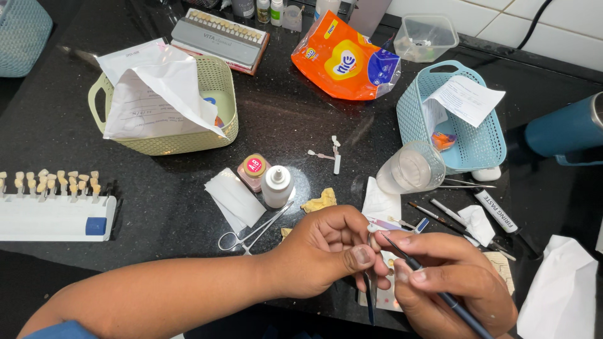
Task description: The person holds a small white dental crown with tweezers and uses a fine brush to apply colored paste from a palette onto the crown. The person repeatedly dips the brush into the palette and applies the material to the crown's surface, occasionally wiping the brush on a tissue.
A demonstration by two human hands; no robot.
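My left hand [326, 251] is curled, thumb and fingers pinching a small pale piece [373, 230] at the near edge of the black counter [157, 188]; a thin dark tool handle pokes down beneath it. My right hand [449, 276] grips a fine dark-handled brush [433, 282] like a pen, its tip touching that small piece. Both hands hover over a white tile or paper with coloured dabs [392, 223].
A cream basket with papers [213, 135], a blue basket [477, 147], an orange packet [342, 59], a glass of water [411, 168], small jar [253, 171] and white bottle [277, 186], forceps [251, 233], tooth shade guides [56, 207], brushes and a tube [496, 212].
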